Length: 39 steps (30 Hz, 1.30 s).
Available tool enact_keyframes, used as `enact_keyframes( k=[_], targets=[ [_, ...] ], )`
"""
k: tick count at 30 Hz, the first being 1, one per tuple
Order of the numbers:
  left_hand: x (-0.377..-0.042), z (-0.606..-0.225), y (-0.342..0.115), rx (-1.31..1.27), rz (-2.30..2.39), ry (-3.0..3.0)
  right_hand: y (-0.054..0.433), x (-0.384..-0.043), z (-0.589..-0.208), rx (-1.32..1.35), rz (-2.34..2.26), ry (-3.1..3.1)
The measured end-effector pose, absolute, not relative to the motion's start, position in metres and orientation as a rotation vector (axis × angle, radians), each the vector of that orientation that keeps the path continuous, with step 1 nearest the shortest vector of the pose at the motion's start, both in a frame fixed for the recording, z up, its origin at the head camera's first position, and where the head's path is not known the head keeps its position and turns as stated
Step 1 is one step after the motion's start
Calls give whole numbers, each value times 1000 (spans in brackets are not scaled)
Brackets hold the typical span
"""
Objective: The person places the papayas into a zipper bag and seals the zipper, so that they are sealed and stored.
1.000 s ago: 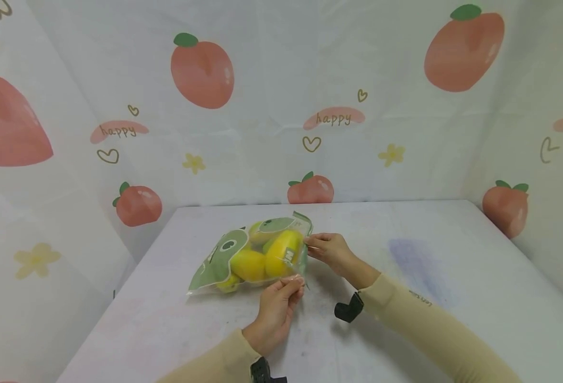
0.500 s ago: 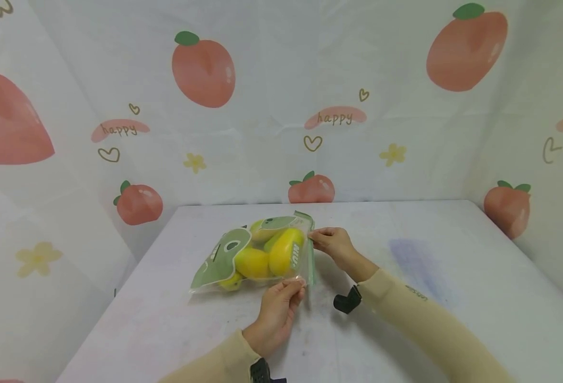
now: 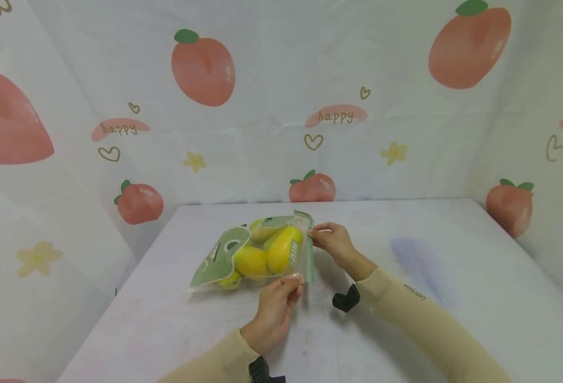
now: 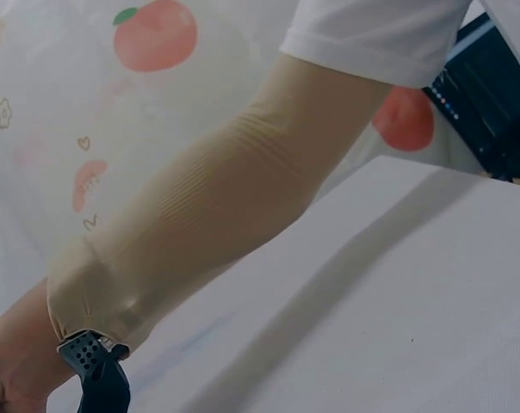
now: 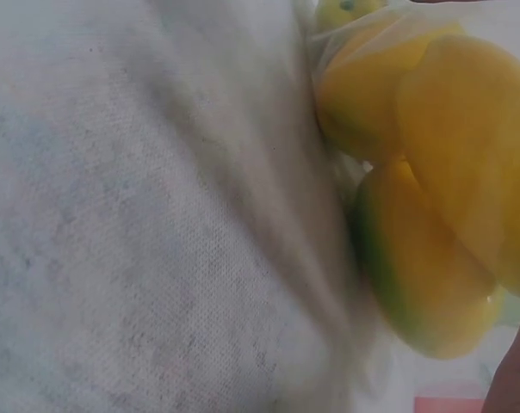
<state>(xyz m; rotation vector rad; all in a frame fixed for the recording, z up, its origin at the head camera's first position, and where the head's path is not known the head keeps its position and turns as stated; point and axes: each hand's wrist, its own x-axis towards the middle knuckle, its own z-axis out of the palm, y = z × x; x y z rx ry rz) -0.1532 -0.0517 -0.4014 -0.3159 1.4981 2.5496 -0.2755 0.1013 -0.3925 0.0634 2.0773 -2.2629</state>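
A clear zip bag [image 3: 214, 263] with a green cartoon print lies on its side on the table in the head view, its green-edged mouth facing right. Several yellow mangoes [image 3: 251, 262] fill it; in the right wrist view, mangoes [image 5: 428, 258] with green patches show through the plastic. My left hand [image 3: 272, 311] pinches the near corner of the mouth between thumb and fingers. Farther along the same edge, my right hand [image 3: 335, 243] pinches the green strip with its fingertips. Only the back of the right hand [image 4: 19, 353] shows at the edge of the left wrist view.
The white table [image 3: 391, 319] carries a bluish smudge [image 3: 417, 266] on its right side. A white cloth backdrop [image 3: 262, 143] printed with fruit surrounds the table. Black wrist cameras [image 3: 345, 299] sit on both wrists. A dark screen [image 4: 492, 95] stands behind the arm in the left wrist view.
The right hand has shifted slightly away from me along the bag's edge. The crumpled mouth has straightened and flattened. My left hand has stayed nearly in place.
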Motion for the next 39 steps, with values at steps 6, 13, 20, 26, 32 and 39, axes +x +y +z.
enact_keyframes(
  k=[6,13,20,26,32,39],
  targets=[
    [-153,-401,-51,-309,2549,1495,102,-274,-392,90,-2257,2091],
    [-154,-399,-50,-358,2534,1508,101,-279,-394,91,-2265,2074],
    [-154,-399,-50,-366,2532,1501,100,-282,-394,104,-2249,2084],
    [-153,-399,-50,-352,2545,1489,100,-283,-394,97,-2230,2097],
    [-150,-398,-50,-321,2550,1463,101,-278,-392,95,-2267,2056],
    [-151,-401,-47,-305,2517,1405,103,-276,-391,104,-2289,2006]
  ],
)
